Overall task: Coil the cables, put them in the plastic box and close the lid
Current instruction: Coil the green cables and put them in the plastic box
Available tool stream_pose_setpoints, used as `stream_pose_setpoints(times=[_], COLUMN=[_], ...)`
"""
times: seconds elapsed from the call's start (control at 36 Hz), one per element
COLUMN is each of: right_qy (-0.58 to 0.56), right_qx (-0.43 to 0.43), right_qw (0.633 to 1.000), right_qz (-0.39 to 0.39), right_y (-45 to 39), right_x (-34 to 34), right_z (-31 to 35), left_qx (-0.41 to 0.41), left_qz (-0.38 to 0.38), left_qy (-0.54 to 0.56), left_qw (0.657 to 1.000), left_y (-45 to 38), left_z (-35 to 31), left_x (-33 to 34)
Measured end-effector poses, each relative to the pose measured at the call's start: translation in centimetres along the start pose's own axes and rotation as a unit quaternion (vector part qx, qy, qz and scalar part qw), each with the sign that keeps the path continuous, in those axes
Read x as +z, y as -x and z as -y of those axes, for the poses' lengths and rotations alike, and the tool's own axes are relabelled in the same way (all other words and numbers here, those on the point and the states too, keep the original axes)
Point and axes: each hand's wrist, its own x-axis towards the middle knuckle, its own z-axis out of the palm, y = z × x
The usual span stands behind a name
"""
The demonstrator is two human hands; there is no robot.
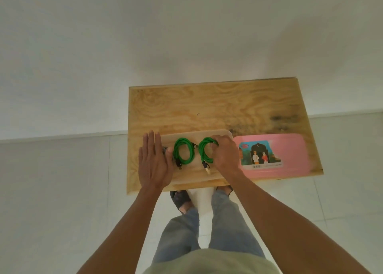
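Fingers of the right hand [224, 156] curled round a coiled green cable [207, 152] in the clear plastic box [192, 133], while the left hand [154, 163] lay flat and open against its side.

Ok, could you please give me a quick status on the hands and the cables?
Left hand flat on the clear plastic box. Right hand gripping right green coil; left green coil already inside. Pink lid off, nothing blocking.

Both arms reach forward at centre frame.
The left hand [154, 162] lies flat, fingers straight; the right hand [224, 153] curls its fingers in a grip.
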Motion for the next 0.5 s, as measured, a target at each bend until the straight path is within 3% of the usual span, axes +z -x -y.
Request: stream_pose_setpoints(times=[0.5], right_qy=[0.033], right_qx=[0.021], right_qw=[0.999], right_qz=[0.019], right_y=[0.71], right_x=[-0.3], right_z=[0.62], left_qx=[-0.003], left_qz=[0.005], left_qy=[-0.005], left_qw=[1.0], left_y=[0.13], left_z=[0.31], left_x=[0.27])
